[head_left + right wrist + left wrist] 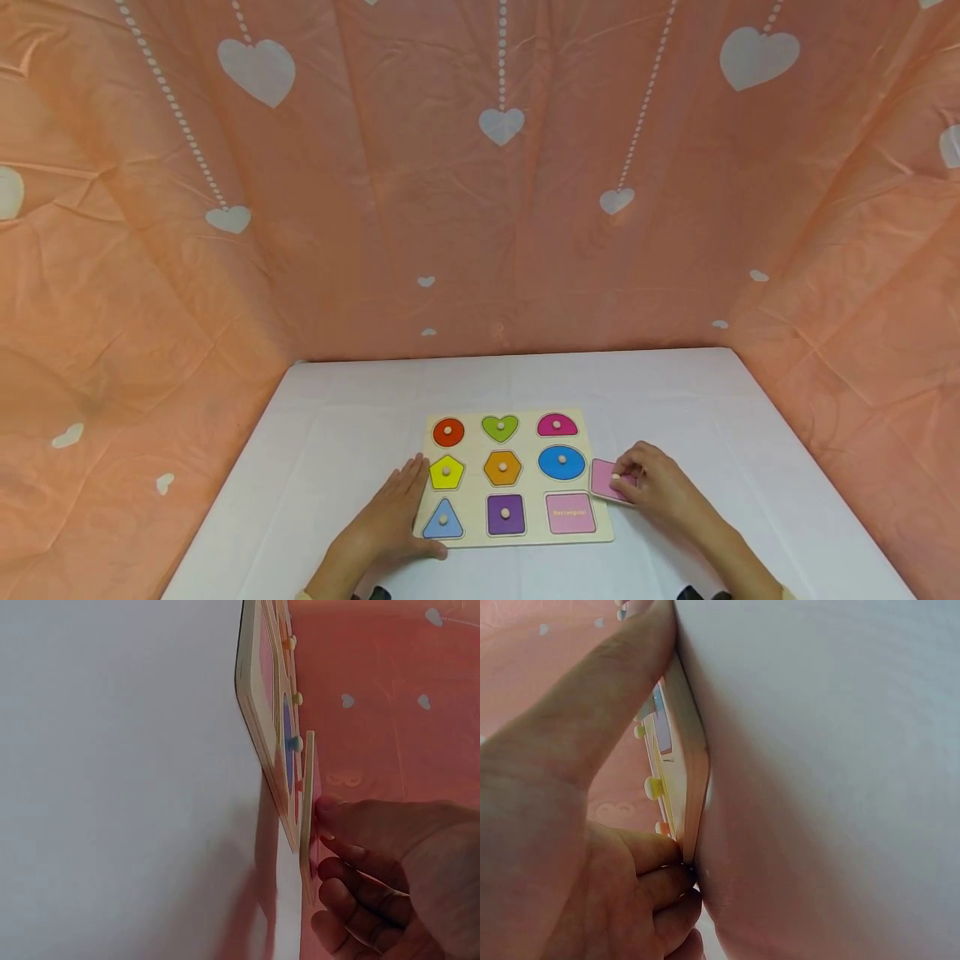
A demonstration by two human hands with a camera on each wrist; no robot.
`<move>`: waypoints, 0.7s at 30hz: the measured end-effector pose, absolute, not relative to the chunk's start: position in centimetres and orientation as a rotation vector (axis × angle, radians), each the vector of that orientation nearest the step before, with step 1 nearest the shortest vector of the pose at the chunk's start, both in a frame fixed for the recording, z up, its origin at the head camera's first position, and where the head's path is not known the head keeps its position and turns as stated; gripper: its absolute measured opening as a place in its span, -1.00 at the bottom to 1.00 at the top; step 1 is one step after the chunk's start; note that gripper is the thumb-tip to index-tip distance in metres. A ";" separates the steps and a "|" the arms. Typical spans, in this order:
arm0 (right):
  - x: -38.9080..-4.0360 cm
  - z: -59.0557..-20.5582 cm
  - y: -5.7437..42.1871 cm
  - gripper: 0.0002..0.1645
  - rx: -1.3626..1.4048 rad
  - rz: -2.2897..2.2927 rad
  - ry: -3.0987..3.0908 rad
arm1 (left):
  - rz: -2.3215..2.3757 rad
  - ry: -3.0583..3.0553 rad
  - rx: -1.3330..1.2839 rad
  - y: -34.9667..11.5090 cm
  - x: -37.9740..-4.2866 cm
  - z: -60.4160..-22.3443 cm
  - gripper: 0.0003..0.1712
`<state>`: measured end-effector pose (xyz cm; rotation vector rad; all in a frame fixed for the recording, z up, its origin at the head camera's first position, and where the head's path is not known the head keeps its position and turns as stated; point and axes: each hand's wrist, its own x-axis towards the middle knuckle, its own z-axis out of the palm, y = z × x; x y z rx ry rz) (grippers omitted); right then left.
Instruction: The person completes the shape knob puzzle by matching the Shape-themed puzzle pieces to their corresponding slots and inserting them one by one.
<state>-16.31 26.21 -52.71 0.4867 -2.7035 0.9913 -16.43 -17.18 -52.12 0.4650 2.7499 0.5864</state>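
A wooden shape puzzle board (536, 523) lies on the white table, with knobbed pieces in most of its recesses. My left hand (393, 510) rests along its left edge, fingers extended and thumb at the near left corner. To the right of the board, my right hand (663, 487) pinches the small knob of a pink rectangle puzzle piece (602, 478). That piece is raised above the table beside the board's right edge; in the right wrist view the piece (307, 795) stands out from the board. The rectangle recess (570, 517) at the near right shows pink with printed lettering.
Other pieces in the board include a blue oval (551, 468), a purple square (497, 525) and a light blue triangle (435, 529). White tablecloth (360, 417) surrounds the board. Peach cloth with white hearts (480, 225) hangs behind and at both sides.
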 end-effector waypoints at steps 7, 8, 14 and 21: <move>-16.4 -52.5 24.9 -0.77 0.562 1.041 -2.779 | 0.598 2.750 0.465 -17.1 -16.3 -52.0 0.56; -16.4 -52.5 24.7 -0.77 0.571 1.045 -2.782 | 0.601 2.751 0.465 -17.1 -16.2 -51.9 0.56; -16.2 -52.7 23.6 -0.77 0.637 1.050 -2.783 | 0.597 2.750 0.462 -17.1 -16.2 -51.9 0.56; -15.9 -52.9 22.4 -0.79 0.725 1.130 -2.781 | 0.590 2.745 0.471 -17.1 -16.4 -52.0 0.57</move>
